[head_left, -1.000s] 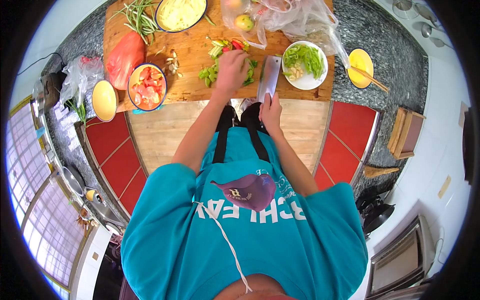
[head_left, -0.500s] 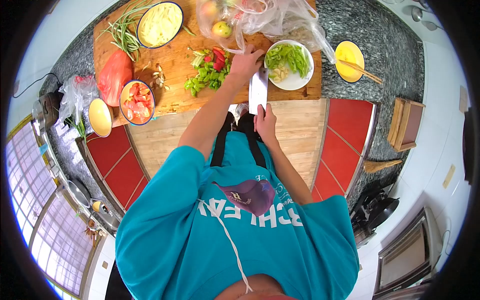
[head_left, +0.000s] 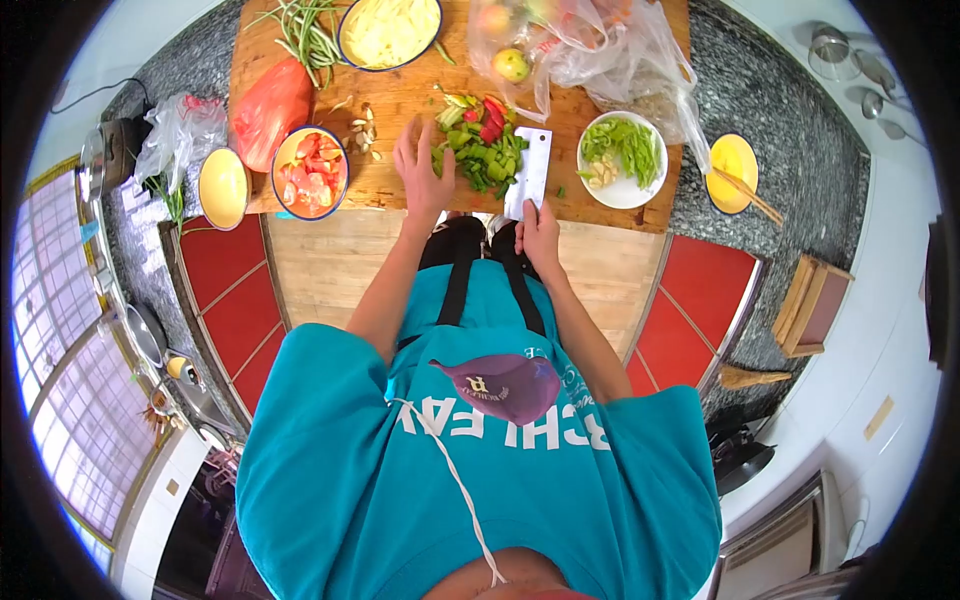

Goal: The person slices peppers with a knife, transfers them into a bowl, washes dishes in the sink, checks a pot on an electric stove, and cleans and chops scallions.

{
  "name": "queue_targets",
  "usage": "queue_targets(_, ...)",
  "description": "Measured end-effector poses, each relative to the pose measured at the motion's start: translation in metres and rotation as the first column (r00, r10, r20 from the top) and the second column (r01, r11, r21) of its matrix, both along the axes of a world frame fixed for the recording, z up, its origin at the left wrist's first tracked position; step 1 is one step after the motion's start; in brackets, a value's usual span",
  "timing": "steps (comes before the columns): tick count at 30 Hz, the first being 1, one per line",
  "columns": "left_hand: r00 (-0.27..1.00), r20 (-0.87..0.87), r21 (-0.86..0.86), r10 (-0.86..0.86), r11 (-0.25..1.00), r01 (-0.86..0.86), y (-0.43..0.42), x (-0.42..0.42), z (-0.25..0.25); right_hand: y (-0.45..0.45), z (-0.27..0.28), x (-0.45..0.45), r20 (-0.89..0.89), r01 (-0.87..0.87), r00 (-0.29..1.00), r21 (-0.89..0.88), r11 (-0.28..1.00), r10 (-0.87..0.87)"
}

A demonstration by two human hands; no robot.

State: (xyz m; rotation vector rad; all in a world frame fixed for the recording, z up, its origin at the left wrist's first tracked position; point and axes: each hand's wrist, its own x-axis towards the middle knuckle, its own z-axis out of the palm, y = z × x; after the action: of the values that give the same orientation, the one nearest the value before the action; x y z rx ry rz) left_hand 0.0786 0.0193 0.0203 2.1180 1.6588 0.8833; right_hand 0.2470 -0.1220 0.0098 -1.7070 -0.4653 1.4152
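My right hand [head_left: 538,237] grips the handle of a cleaver [head_left: 531,172], whose broad blade lies against the right edge of a pile of chopped green pepper [head_left: 484,163]. On the pile's left side is my left hand [head_left: 424,172], open, fingers apart, with the thumb side close to or touching the pieces. Red pepper pieces [head_left: 492,120] sit at the far end of the pile. Right of the cleaver, a white plate [head_left: 622,197] carries sliced green pepper and some garlic. All this is on a wooden cutting board [head_left: 400,95].
Left on the board are a bowl of cut tomatoes [head_left: 311,172], garlic cloves [head_left: 364,133], a red bag [head_left: 272,112], green beans [head_left: 309,38] and a bowl of pale shreds [head_left: 390,32]. Plastic bags [head_left: 625,55] lie behind. A yellow-filled bowl [head_left: 733,170] with chopsticks stands right.
My left hand has moved from beside the plate and blade to the left side of the pepper pile, fingers spread. The cleaver has shifted left against the pile. The camera view has shifted.
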Motion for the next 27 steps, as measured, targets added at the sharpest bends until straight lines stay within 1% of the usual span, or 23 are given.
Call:
queue_targets(1, 0.993, 0.115, -0.034, -0.033, 0.999, 0.037, 0.002, -0.003, -0.008, 0.003, -0.002, -0.002, 0.017, -0.026, 1.000, 0.004, 1.000, 0.026)
queue_targets(2, 0.993, 0.119, -0.036, -0.026, 0.999, 0.030, 0.003, -0.004, -0.018, 0.006, -0.003, -0.004, 0.020, -0.033, 0.999, 0.002, 0.999, 0.033)
queue_targets(4, 0.995, 0.090, -0.049, -0.044, 0.998, 0.049, 0.001, 0.006, -0.022, 0.011, -0.001, -0.012, -0.014, -0.004, 1.000, 0.061, 0.998, 0.005)
queue_targets(5, 0.988, 0.147, -0.060, -0.057, 0.996, 0.067, 0.002, 0.010, -0.023, 0.014, -0.001, -0.015, -0.007, 0.000, 1.000, 0.043, 0.999, 0.000)
queue_targets(8, 0.985, 0.175, -0.079, 0.003, 0.997, 0.011, 0.000, 0.025, -0.017, 0.022, -0.007, -0.022, -0.041, 0.007, 0.999, 0.031, 0.999, -0.006)
queue_targets(9, 0.971, 0.239, -0.094, 0.014, 0.996, 0.009, 0.001, 0.030, -0.018, 0.025, -0.008, -0.024, -0.033, -0.006, 0.999, 0.035, 0.999, 0.008)
queue_targets(10, 0.971, 0.240, -0.094, 0.018, 0.996, 0.004, -0.001, 0.035, -0.019, 0.028, -0.009, -0.026, -0.032, -0.012, 0.999, 0.035, 0.999, 0.013)
queue_targets(12, 0.939, 0.335, -0.157, 0.081, 0.987, -0.029, -0.002, 0.047, -0.019, 0.034, -0.010, -0.031, -0.012, -0.035, 0.999, 0.066, 0.997, 0.036)
queue_targets(13, 0.935, 0.344, -0.121, 0.087, 0.992, -0.047, -0.001, 0.053, -0.020, 0.037, -0.011, -0.033, -0.008, -0.040, 0.999, 0.047, 0.998, 0.040)
queue_targets(16, 0.937, 0.338, -0.163, 0.089, 0.986, -0.034, -0.001, 0.062, -0.019, 0.040, -0.014, -0.034, -0.009, -0.040, 0.999, 0.078, 0.996, 0.041)
queue_targets(17, 0.920, 0.378, -0.163, 0.104, 0.986, -0.045, -0.001, 0.065, -0.019, 0.040, -0.016, -0.033, 0.071, -0.078, 0.995, 0.111, 0.991, 0.071)
queue_targets(18, 0.920, 0.375, -0.170, 0.110, 0.984, -0.049, -0.002, 0.066, -0.019, 0.040, -0.016, -0.031, 0.068, -0.082, 0.995, 0.104, 0.991, 0.075)
queue_targets(20, 0.909, 0.402, -0.180, 0.112, 0.983, -0.042, -0.004, 0.068, -0.017, 0.041, -0.015, -0.028, -0.070, -0.043, 0.996, 0.130, 0.991, 0.052)
queue_targets(24, 0.890, 0.438, -0.191, 0.125, 0.981, -0.044, -0.003, 0.076, -0.011, 0.043, -0.005, -0.028, -0.131, 0.014, 0.991, 0.142, 0.990, 0.005)
queue_targets(26, 0.896, 0.433, -0.206, 0.099, 0.978, -0.009, -0.001, 0.081, -0.005, 0.043, -0.001, -0.026, -0.190, 0.053, 0.981, 0.130, 0.990, -0.027)
queue_targets(27, 0.895, 0.435, -0.201, 0.096, 0.979, -0.008, 0.000, 0.083, -0.003, 0.044, 0.001, -0.024, -0.188, 0.053, 0.982, 0.135, 0.989, -0.027)
